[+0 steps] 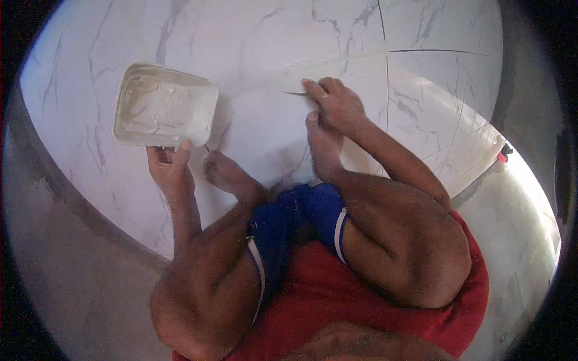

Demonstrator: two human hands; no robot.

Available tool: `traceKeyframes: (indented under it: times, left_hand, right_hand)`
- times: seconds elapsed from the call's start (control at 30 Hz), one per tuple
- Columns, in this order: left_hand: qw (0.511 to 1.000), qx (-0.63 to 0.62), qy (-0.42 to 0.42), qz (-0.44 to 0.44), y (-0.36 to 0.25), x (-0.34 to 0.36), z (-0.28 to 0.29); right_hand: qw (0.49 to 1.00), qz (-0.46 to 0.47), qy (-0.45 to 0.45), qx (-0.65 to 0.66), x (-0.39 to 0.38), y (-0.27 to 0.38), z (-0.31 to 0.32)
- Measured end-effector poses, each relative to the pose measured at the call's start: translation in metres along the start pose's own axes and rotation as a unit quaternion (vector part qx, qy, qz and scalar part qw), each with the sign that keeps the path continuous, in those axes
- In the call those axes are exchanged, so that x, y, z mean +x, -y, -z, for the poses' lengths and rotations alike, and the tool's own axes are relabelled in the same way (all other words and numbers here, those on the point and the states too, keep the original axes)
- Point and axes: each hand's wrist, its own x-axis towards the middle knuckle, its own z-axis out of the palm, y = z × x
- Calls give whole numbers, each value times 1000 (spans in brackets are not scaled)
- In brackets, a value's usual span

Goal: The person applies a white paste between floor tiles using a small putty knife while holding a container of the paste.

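My left hand [173, 169] grips the lower edge of an off-white plastic tub [206, 113], thumb on its rim and fingers underneath. Whitish paste [158, 103] coats the inside of the tub, which is tilted so that its opening faces me. My right hand [338, 107] is closed round a thin flat scraper [294, 92]; only its edge shows beyond the fingers. The scraper is at the marbled white tile floor [259, 36]. Beside that hand, a pale smear of paste [346, 67] runs along a tile joint.
My bare left foot [227, 173] and right foot [326, 147] rest on the tiles between my hands. Dark open joints [438, 52] cross the tiles at the upper right. Bare grey concrete [90, 253] borders the tiles. A small red thing [502, 157] lies at the right edge.
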Motion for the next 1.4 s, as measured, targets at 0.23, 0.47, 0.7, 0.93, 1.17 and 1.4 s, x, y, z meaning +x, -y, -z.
traceKeyframes:
  times: [0.23,0.47,0.7,0.93,1.17,1.4]
  left_hand:
    - [1000,14,0,-5,9,3,6]
    - [999,0,33,-6,1,5,-3]
    - [999,45,13,-26,6,-3,6]
    - [1000,-2,7,2,0,-2,8]
    - [1000,0,12,-14,-2,-2,3]
    - [999,25,15,-18,1,0,7]
  right_hand:
    - [999,-39,31,-12,-9,17,40]
    - [996,63,-13,-62,42,69,31]
    - [987,-59,-17,-151,-8,-41,50]
    - [979,-182,-91,-30,-48,-70,57]
    - [971,-172,-124,109,-22,-16,0]
    - [983,-154,-86,46,-55,-29,-13]
